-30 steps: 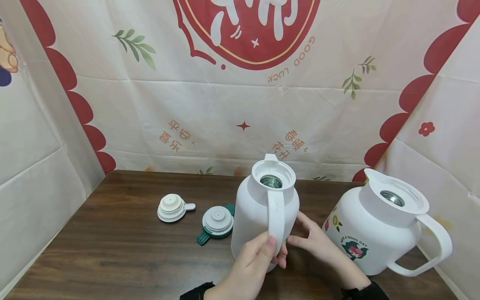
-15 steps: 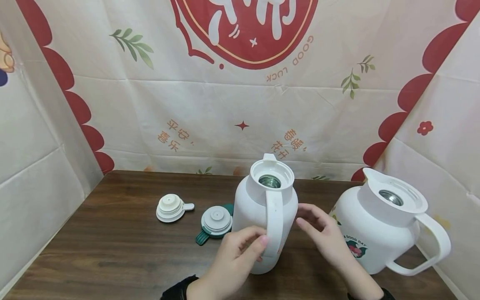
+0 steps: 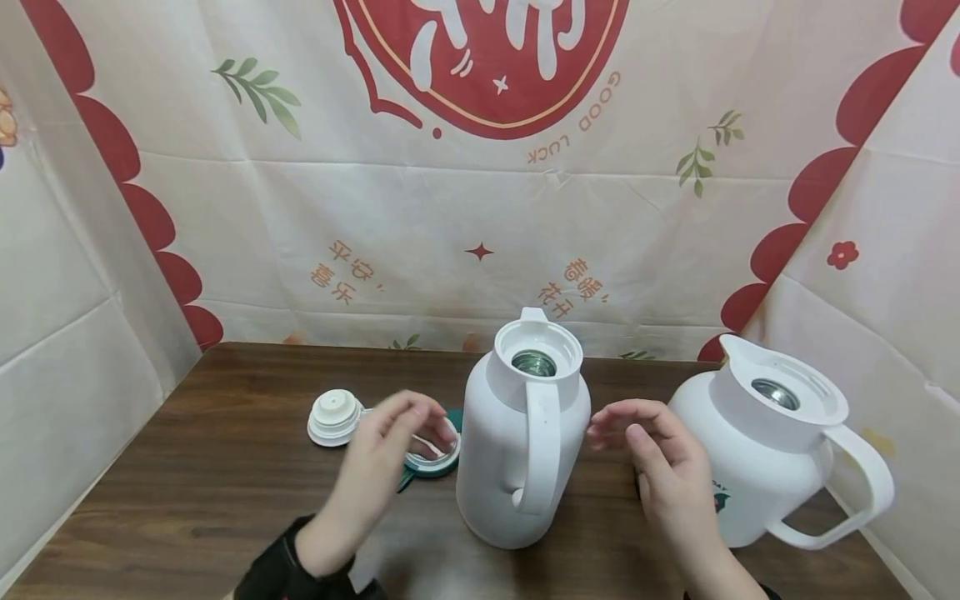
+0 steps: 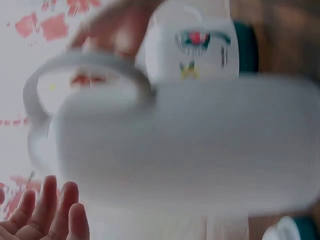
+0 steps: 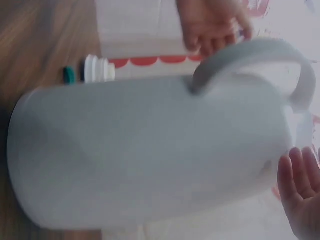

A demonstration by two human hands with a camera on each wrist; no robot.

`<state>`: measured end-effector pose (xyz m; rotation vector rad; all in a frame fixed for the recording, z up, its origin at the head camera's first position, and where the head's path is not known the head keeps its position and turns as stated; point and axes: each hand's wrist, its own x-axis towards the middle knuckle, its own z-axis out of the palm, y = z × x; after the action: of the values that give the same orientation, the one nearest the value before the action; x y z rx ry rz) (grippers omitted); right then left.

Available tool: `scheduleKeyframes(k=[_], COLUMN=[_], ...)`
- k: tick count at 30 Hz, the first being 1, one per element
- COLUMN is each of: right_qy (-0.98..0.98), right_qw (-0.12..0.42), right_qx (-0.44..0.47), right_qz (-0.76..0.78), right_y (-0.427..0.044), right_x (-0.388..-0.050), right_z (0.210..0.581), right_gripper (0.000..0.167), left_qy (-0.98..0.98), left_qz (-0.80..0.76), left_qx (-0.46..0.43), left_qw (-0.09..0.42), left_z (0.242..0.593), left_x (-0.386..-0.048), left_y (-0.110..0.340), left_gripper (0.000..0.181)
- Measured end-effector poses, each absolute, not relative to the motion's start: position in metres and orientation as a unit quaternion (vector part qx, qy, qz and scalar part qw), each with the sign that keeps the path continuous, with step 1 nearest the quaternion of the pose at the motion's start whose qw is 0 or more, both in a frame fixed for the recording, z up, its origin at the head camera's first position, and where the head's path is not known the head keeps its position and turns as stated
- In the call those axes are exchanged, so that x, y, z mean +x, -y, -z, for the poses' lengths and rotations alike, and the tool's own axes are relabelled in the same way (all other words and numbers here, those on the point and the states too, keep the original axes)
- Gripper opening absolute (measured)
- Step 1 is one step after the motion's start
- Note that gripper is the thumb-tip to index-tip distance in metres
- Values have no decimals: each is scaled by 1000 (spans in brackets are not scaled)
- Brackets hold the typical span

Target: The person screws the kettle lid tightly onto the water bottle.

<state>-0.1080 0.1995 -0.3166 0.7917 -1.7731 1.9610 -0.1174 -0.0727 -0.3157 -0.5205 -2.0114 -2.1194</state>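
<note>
A tall white vacuum jug [image 3: 487,475] stands upright and lidless on the table, its handle towards me. My left hand [image 3: 375,467] hovers over the grey-white lid with a green rim [image 3: 429,470] left of the jug, partly hiding it. Its fingers are loosely bent and appear to hold nothing. In the left wrist view, the fingers [image 4: 67,210] are extended beside the jug. Right of the jug, my right hand [image 3: 667,467] has its fingers gently bent, the tips at or very near the jug's side. The right wrist view shows this hand [image 5: 302,195] with nothing in its grasp.
A second lidless white jug [image 3: 757,458], squatter with printed decoration, stands at the right, close to my right hand. A small white lid [image 3: 333,418] lies at the left. A printed cloth [image 3: 420,217] hangs behind the brown wooden table [image 3: 187,500].
My left hand has let go of the jug's handle and moved left, over the green-rimmed lid. The right hand has risen slightly along the jug's right side. The jug stays standing.
</note>
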Motion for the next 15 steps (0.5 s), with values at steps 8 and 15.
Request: scheduleKeyframes(k=[8, 15], right_qy=[558, 579], right_qw=[129, 83], right_qx=[388, 358], right_qz=[-722, -728], right_y=[-183, -171], right_x=[-107, -103], right_z=[316, 314], right_gripper=[35, 34], left_qy=[715, 767], left_qz=[676, 617], left_qx=[-97, -72], left_qw=[151, 161], left_z=[311, 320], left_x=[-151, -179], left_y=[121, 153], left_gripper=[27, 31])
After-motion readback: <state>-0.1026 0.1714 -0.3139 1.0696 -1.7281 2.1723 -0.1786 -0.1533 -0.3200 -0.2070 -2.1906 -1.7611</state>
